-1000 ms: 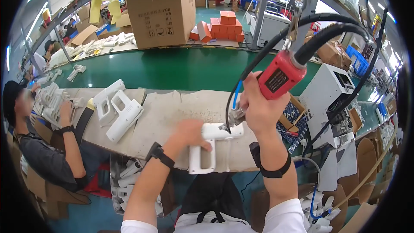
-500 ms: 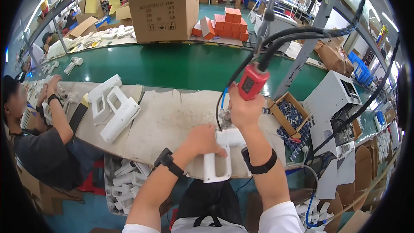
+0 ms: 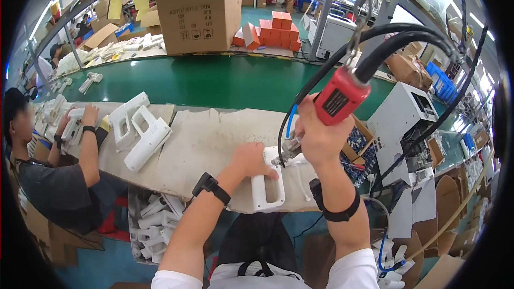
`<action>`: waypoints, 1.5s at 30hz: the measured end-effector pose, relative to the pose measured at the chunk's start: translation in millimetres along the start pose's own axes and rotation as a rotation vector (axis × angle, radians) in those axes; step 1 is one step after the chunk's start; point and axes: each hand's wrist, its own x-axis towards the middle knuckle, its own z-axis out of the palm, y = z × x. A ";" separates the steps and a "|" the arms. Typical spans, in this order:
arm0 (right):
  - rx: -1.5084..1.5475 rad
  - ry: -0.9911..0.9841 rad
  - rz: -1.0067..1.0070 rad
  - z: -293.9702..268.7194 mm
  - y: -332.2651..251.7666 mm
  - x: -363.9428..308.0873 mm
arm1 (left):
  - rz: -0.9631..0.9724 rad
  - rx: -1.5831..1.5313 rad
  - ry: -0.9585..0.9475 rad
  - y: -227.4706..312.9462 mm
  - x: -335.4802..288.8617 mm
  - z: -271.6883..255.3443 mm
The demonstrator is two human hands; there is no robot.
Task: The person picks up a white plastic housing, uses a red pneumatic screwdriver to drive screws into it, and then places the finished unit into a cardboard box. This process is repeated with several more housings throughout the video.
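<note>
My left hand (image 3: pixel 248 160) is closed on a white plastic gun-shaped housing (image 3: pixel 259 195) with a looped handle, lying at the near edge of the bench. Wrapped in my right hand (image 3: pixel 324 138) is a red power screwdriver (image 3: pixel 342 96), hung from above, with thick black cables and a short blue tube. It leans to the right, and its metal head (image 3: pixel 289 152) is over the upper part of the housing. Whether the tip touches is hidden. To the left lie two more white housings (image 3: pixel 147 144), side by side.
Beige sheeting (image 3: pixel 209 131) covers the bench. Beyond runs a green conveyor (image 3: pixel 209 77) with a large carton (image 3: pixel 198 10) behind it. At right are a carton of small dark parts (image 3: pixel 360 142) and a white machine (image 3: pixel 401 128). A co-worker (image 3: pixel 59 182) sits at left; white parts fill a bin (image 3: pixel 155 230) below.
My right hand and the power screwdriver have shifted right and come nearer, tilting more. My left hand stays on the housing. The co-worker's hands have moved onto a white part.
</note>
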 end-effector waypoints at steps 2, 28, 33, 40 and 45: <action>-0.083 0.002 -0.035 0.9 7.1 -4.7 | 0.006 0.016 0.012 -2.2 1.8 7.0; 0.049 -0.038 0.032 50.0 32.3 8.6 | -0.069 -0.404 0.390 -31.7 -24.9 78.1; 0.043 -0.046 0.142 60.3 59.1 4.8 | -0.125 -0.402 0.427 -30.7 -27.3 80.6; 0.014 -0.058 0.019 66.9 80.8 -8.8 | 0.028 -0.429 0.350 -27.7 -27.6 65.6; 0.118 0.015 0.030 51.2 22.1 -2.5 | -0.087 -0.540 0.480 -38.2 -13.0 89.5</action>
